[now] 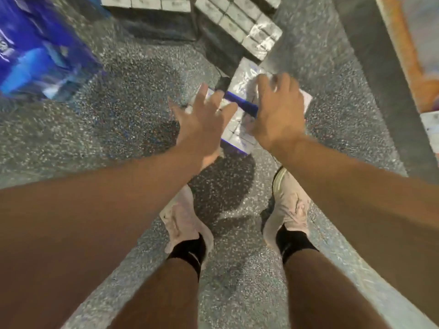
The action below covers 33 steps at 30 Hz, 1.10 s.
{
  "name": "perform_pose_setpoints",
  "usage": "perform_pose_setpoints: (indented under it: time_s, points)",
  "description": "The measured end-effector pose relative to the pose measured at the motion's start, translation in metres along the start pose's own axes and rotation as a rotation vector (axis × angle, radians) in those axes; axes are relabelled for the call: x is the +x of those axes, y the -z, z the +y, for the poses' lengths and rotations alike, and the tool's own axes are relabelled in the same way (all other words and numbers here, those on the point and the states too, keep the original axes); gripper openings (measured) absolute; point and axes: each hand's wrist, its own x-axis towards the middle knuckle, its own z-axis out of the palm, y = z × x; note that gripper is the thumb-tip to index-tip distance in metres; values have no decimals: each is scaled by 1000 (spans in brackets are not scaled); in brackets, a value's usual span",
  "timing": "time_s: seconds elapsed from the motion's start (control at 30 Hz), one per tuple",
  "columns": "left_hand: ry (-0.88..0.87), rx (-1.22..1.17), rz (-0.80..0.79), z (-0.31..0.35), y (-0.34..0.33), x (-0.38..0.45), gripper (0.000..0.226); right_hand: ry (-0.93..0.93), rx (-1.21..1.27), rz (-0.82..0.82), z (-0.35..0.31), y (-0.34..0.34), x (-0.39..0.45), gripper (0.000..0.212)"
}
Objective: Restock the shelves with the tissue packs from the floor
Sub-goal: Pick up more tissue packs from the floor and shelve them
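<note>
Shoes point(187, 224): stood below both hands.
Left hand point(204, 122): fingers spread, over the tissue pack point(240, 100).
Right hand point(278, 110): spread, on it.
Tip: hold both ends before lifting.

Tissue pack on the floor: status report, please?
Left hand open, right hand open, both over the tissue pack. Pack on floor, not yet gripped. Nothing blocks it.

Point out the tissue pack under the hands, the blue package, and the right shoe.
tissue pack point(242, 77), head view, on its clear-wrapped top.
blue package point(40, 48), head view, on its blurred blue side.
right shoe point(288, 207), head view, on its laced upper.
</note>
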Motion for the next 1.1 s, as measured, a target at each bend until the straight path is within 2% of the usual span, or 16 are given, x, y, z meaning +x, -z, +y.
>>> perform_pose_setpoints:
  time_s: [0.1, 0.23, 0.33, 0.43, 0.57, 0.73, 0.93, 1.1]
  points:
    - [32, -108, 84, -1, 1, 5, 64, -73, 0, -34, -4, 1, 8, 70]
    - [31, -258, 113, -9, 2, -6, 47, -100, -113, -57, -3, 7, 9, 83]
    - [124, -262, 46, -22, 7, -21, 49, -116, -129, -100, -5, 12, 9, 86]
    - [221, -244, -37, -40, 22, -40, 66, -144, -156, -118, -10, 20, -2, 78]
    - [314, -322, -27, -66, 53, -73, 73, -109, -130, -99, -32, 46, -34, 69]
    - [437, -368, 45, -91, 115, -127, 81, -58, -43, -59, -70, 117, -78, 61]
    - [618, -432, 103, -126, 206, -217, 72, 21, 66, 27, -124, 235, -117, 68]
    - [832, -590, 221, -153, 298, -316, 70, 198, 84, 67, -179, 354, -157, 64]
